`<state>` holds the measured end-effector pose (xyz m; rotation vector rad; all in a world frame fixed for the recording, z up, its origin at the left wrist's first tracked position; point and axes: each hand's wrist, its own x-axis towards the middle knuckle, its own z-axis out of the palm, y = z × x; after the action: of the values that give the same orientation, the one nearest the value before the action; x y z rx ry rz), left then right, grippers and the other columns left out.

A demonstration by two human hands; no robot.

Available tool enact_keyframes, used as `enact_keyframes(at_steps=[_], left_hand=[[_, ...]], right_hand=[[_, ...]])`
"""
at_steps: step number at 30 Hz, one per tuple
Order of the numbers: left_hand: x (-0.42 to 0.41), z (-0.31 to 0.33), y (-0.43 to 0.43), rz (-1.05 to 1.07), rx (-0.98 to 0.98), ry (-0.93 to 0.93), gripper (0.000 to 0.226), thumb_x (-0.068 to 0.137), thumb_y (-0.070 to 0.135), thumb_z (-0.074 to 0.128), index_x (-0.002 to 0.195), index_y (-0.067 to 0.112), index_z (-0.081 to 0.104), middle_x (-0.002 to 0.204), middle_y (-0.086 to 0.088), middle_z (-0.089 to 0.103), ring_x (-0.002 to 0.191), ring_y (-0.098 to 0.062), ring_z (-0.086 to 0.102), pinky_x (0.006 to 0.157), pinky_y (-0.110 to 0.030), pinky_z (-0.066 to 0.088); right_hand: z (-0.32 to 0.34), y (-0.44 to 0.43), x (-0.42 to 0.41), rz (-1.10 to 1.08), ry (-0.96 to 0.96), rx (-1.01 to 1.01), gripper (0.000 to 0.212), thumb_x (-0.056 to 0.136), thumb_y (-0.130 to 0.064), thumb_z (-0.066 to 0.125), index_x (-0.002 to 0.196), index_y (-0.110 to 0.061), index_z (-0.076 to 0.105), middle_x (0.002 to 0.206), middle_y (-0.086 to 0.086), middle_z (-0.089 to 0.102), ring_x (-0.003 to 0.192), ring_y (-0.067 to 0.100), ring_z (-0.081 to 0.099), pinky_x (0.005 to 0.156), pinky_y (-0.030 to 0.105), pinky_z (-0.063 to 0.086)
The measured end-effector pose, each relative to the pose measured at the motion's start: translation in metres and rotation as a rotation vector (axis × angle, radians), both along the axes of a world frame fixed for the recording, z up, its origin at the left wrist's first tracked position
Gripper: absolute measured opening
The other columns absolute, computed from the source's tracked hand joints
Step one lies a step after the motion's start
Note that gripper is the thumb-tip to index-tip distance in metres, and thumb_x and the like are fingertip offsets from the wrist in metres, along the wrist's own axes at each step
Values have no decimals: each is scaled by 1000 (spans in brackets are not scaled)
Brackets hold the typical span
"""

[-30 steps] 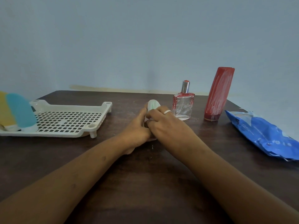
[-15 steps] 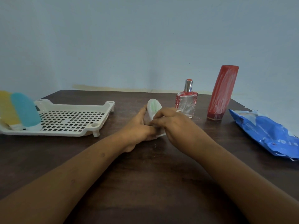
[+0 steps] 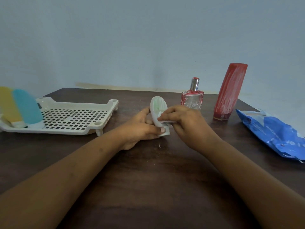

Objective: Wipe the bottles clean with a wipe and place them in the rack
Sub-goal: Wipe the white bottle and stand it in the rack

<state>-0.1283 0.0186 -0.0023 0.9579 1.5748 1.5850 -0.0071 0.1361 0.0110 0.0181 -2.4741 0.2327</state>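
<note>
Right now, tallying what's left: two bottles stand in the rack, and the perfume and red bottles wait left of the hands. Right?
Wrong side: the head view shows the perfume bottle and red bottle right of the left hand and right hand, not left. The yellow bottle and teal bottle do stand in the rack.

table point(image 3: 148, 187): dark wood grain, low sheen; rack point(image 3: 105, 111) at left edge: smooth cream plastic; white bottle point(image 3: 157, 106): smooth plastic, smeary; wipe point(image 3: 166, 121): soft white cloth-like; perfume bottle point(image 3: 192, 100): clear glass w/ shiny metal collar; red bottle point(image 3: 229, 91): glossy plastic, white streaks; wipe pack point(image 3: 270, 133) at right edge: crinkly glossy film.
</note>
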Motion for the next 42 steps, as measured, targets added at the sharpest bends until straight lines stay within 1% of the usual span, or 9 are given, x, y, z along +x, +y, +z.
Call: enact_keyframes(at_steps=[4,10,13,15,20,27,33,40,42], left_hand=[[-2,0,-1,5,8,-11,68,82,-13,63,140,17,42,73,4,71,77,-10,71,74,-26,60],[-1,-1,0,-1,0,-39,65,84,-12,62,139,16,44,97,-8,71,87,-15,70,76,-27,60],[-1,0,0,2,-3,-43,63,85,-12,60,138,18,45,110,-12,68,97,-20,68,83,-30,58],[-1,0,0,7,5,-49,61,85,-12,60,137,17,45,109,-11,68,95,-19,68,82,-30,58],[-2,-1,0,1,6,-55,61,85,-12,60,138,15,44,99,-5,68,88,-15,69,78,-28,59],[-2,-1,0,-1,-15,-59,62,86,-11,58,140,15,42,106,-8,66,92,-17,68,78,-28,59],[-2,1,0,17,-29,-38,59,84,-10,59,136,15,45,98,-5,65,81,-11,67,62,-20,55],[-1,0,2,8,-44,-3,56,86,-9,58,131,21,44,110,-10,61,97,-21,65,77,-27,59],[-1,0,2,16,-43,1,56,86,-8,58,132,21,44,109,-9,60,98,-21,64,76,-27,59]], right_hand=[[0,-4,-2,25,-5,58,32,76,-5,50,97,-10,74,97,6,70,90,21,65,81,20,44],[0,6,0,14,-7,5,30,76,-1,55,95,-11,75,96,5,70,88,18,65,82,-4,32],[-2,5,-2,-26,22,-14,31,78,1,55,101,-10,73,101,6,69,93,18,63,80,-2,31],[-2,1,-3,-21,18,-2,32,78,2,55,101,-11,73,101,6,69,93,18,63,79,2,32],[2,2,2,1,-69,-54,31,80,4,62,97,-18,75,100,0,69,89,8,58,76,-2,34],[-7,6,-4,-56,106,-124,29,77,9,61,89,-15,74,95,1,69,85,-3,50,78,-6,31],[-1,4,2,-19,17,-161,27,78,7,64,84,-17,75,87,-7,63,75,-7,50,73,-2,34],[-6,12,-5,-162,79,-309,19,81,-3,67,80,-21,71,92,-4,65,78,1,53,66,0,37],[-7,9,-6,-146,136,-362,19,80,-2,67,81,-20,71,88,-6,66,75,-3,54,64,2,38]])
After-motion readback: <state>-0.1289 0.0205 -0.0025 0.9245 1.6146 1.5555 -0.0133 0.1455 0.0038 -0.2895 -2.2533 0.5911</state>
